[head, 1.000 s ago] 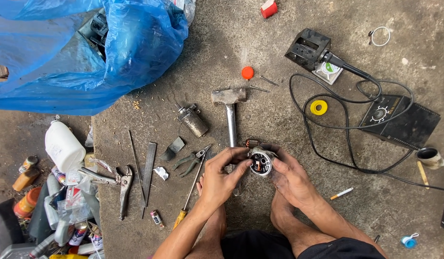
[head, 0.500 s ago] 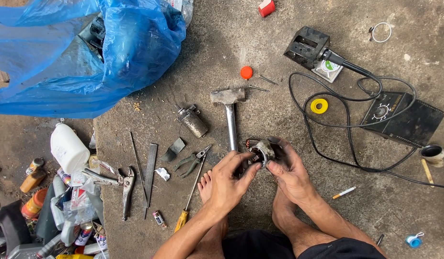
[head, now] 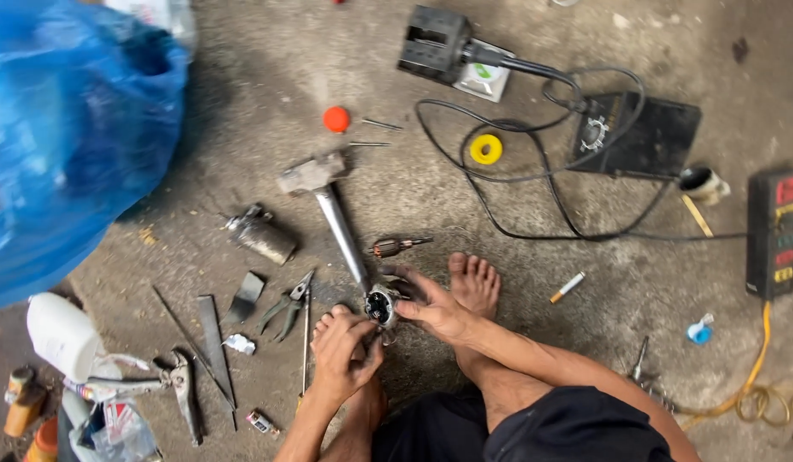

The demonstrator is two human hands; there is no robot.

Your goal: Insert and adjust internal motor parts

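down on the concrete floor (head: pixel 242 85), both hands work a small round metal motor housing (head: pixel 380 305) that sits just at the lower end of a hammer (head: pixel 328 201) handle. left hand (head: pixel 343 352) has its fingers curled onto the housing's lower edge, right hand (head: pixel 432 308) has its fingers clamped on its right side. a bare foot (head: pixel 475 287) rests just beside the right hand. a small copper-wound rotor (head: pixel 398 246) lies near, above the housing. pliers (head: pixel 285 308) and a screwdriver (head: pixel 305 342) lie to the left, and a cigarette (head: pixel 567 287) lies well apart to the right.
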